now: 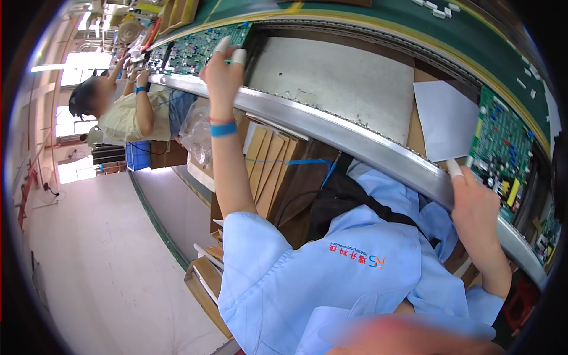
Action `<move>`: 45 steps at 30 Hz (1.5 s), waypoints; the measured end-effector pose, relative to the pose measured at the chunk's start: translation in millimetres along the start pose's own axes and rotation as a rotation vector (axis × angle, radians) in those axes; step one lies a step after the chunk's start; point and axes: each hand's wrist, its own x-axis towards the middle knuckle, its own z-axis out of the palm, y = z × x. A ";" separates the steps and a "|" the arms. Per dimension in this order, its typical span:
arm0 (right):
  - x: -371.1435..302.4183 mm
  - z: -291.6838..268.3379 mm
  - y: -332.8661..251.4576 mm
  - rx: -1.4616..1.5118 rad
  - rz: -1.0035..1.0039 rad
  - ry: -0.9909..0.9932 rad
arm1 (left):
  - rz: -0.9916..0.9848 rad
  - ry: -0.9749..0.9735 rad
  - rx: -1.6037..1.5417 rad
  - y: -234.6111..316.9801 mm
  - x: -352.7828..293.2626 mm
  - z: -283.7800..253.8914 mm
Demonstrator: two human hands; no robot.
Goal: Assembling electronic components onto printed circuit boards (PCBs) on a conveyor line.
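Observation:
My left hand (223,76) reaches out at the far left of the line, white covers on its fingertips and a blue band at the wrist. Its fingers are stretched and apart, at the right end of a green circuit board (204,47) full of parts; whether they touch it I cannot tell. My right hand (475,204) is by the metal rail, close to the near left corner of another green circuit board (503,145). One white-covered finger there points outward; the other fingers are partly hidden, and I see nothing held.
A silvery rail (331,121) runs along the near side of the line. Between the boards lie a grey metal plate (331,77) and a white sheet (447,118). Cardboard pieces (269,165) stand below. A co-worker (136,112) works at the far left. Small white pieces (435,9) lie beyond.

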 end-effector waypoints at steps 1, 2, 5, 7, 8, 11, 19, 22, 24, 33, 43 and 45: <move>-4.8 0.7 7.1 0.006 -0.006 0.014 | -0.132 -0.007 0.099 -28.7 16.8 -1.8; -10.5 -2.4 13.3 0.023 0.041 0.016 | -0.116 0.052 0.104 -79.8 31.9 -1.4; -26.9 -11.0 20.8 0.067 0.229 -0.022 | -0.222 0.040 0.369 -140.4 68.8 17.2; -44.7 -5.5 33.1 0.034 0.373 -0.042 | -0.241 -0.042 0.412 -163.4 90.8 41.5; -58.6 -6.3 35.8 0.005 0.439 -0.021 | -0.260 -0.140 0.442 -168.5 106.3 70.1; -69.2 -4.1 52.0 0.029 0.476 0.009 | -0.011 -0.356 0.584 -246.0 126.6 59.4; -84.3 -6.3 63.7 -0.036 0.718 -0.023 | -0.205 -0.412 0.312 -193.7 122.3 80.0; -95.2 -4.5 73.7 -0.104 0.650 0.087 | -0.091 -0.381 0.316 -168.9 103.1 56.7; -96.7 -3.7 79.8 -0.096 0.673 0.083 | -0.029 -0.370 0.292 -146.2 91.4 58.0; -115.4 10.4 103.2 -0.185 0.716 0.129 | 0.235 -0.583 0.111 69.5 9.1 40.3; -164.8 22.9 157.6 -0.257 0.902 0.130 | 0.726 -0.624 -0.128 253.1 -52.6 50.0; -160.5 20.1 169.9 -0.275 0.912 0.112 | 0.811 -0.613 -0.188 280.7 -57.9 51.1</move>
